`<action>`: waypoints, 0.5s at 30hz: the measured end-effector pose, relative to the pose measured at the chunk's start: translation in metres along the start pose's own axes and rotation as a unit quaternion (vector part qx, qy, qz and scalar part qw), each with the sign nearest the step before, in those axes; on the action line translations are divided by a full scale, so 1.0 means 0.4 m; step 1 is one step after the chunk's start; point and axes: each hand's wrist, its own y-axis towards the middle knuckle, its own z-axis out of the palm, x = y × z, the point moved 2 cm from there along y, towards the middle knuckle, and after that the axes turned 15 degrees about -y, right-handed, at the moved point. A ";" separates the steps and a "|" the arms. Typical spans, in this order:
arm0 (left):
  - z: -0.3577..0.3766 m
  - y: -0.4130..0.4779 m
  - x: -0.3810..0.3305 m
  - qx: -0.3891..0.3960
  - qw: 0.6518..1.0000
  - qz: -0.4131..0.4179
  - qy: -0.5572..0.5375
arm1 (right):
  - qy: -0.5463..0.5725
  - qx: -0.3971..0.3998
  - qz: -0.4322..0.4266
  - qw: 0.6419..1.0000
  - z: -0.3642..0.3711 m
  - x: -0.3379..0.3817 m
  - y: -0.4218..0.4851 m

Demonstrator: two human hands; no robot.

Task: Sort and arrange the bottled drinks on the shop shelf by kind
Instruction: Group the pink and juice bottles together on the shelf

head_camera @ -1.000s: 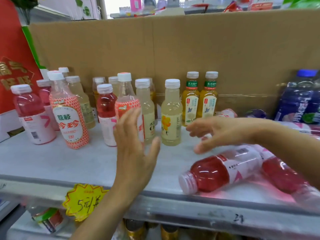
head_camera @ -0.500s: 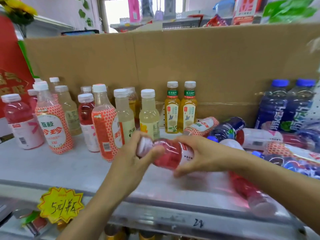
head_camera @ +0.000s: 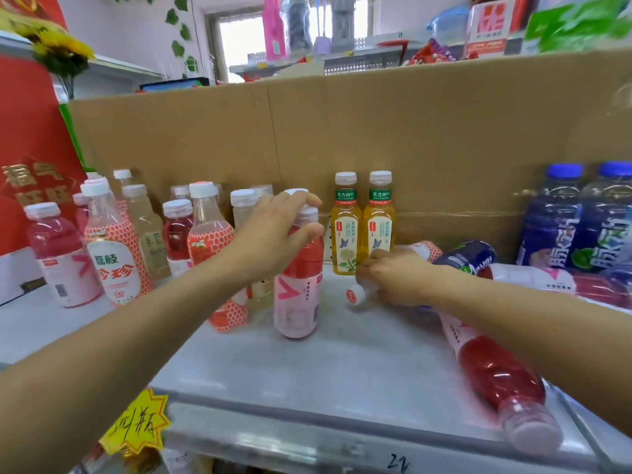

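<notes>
Now upright at frame centre on the shelf (head_camera: pixel 342 371): red drink bottle (head_camera: pixel 297 295), neck wrapped by left hand (head_camera: pixel 273 234). Right of centre, right hand (head_camera: pixel 396 278) curled over a lying white-capped bottle (head_camera: pixel 355 295). Best to seat the base flat, slide toward matching red bottle (head_camera: pixel 58 254) at far left, clear of 2 yellow tea bottles (head_camera: pixel 345 234) behind, then release.

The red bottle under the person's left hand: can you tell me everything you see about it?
The red bottle is clear plastic filled with red drink, with a white cap and a pale pink label round its lower half, marked with a pink V. It stands upright on the grey shelf, in front of other standing bottles. The left hand grips its neck and shoulder from above.
</notes>
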 end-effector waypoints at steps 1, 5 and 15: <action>-0.001 0.001 0.007 0.000 1.000 -0.008 -0.002 | -0.036 -0.015 -0.013 0.999 0.001 -0.007 0.005; 0.006 -0.024 0.047 -0.061 0.996 -0.030 -0.056 | -0.007 -0.072 0.030 0.997 -0.035 -0.065 -0.011; 0.033 -0.040 0.059 -0.104 0.994 -0.010 -0.039 | 0.479 -0.176 0.280 0.813 -0.047 -0.260 -0.017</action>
